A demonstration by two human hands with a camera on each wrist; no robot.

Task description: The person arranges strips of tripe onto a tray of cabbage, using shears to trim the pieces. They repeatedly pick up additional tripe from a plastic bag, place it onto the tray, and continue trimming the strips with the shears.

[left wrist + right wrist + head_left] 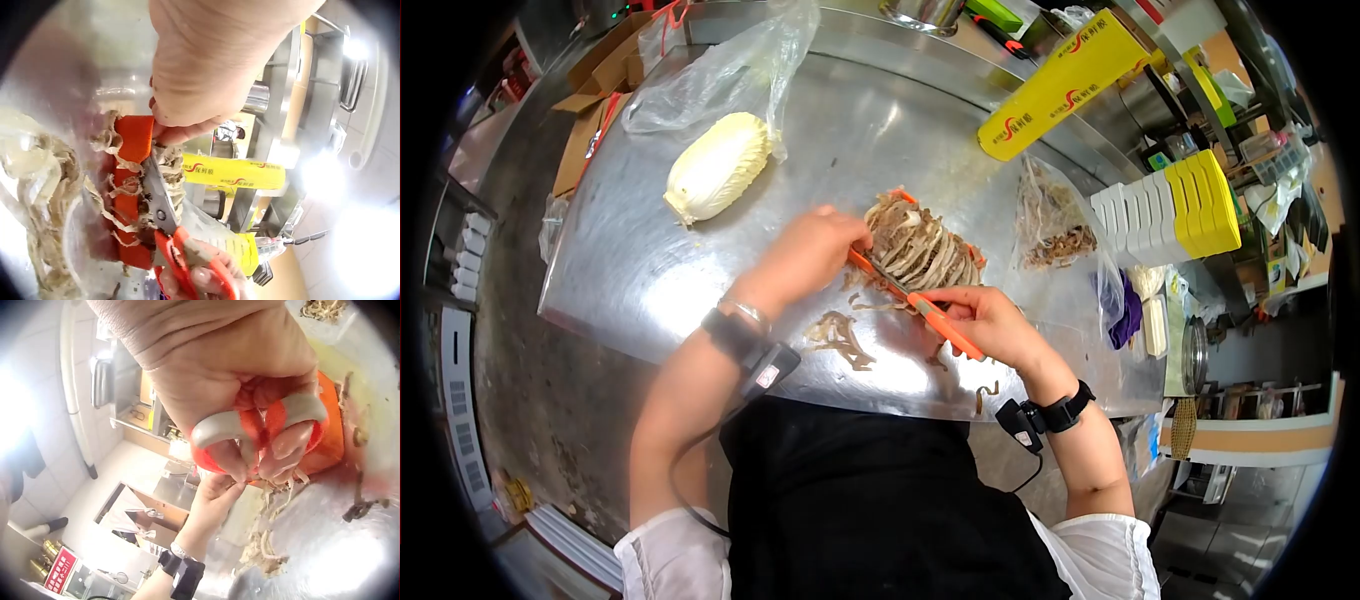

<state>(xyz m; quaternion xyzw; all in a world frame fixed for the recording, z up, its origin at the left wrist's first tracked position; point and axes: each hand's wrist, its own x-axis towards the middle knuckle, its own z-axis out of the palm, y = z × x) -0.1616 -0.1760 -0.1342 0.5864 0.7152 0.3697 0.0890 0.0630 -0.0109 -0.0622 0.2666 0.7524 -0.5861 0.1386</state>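
Observation:
My right hand (992,322) holds orange-handled scissors (945,325), fingers through the handle loops. Their metal blades (161,197) lie along the near side of an orange container (132,147), against brownish-grey strips (920,245) heaped in it. At the container's left end, my left hand (815,250) grips its edge; the fingertips are partly hidden in the left wrist view. Some strips hang over the container's side in that view. A loose clump of cut strips (840,338) lies on the steel table (700,270) nearer my body.
A pale napa cabbage (720,168) lies at the left by a clear plastic bag (730,85). Beyond the container stands a yellow cling-film box (1060,88). On the right are another bag of strips (1050,215) and stacked white and yellow containers (1170,210).

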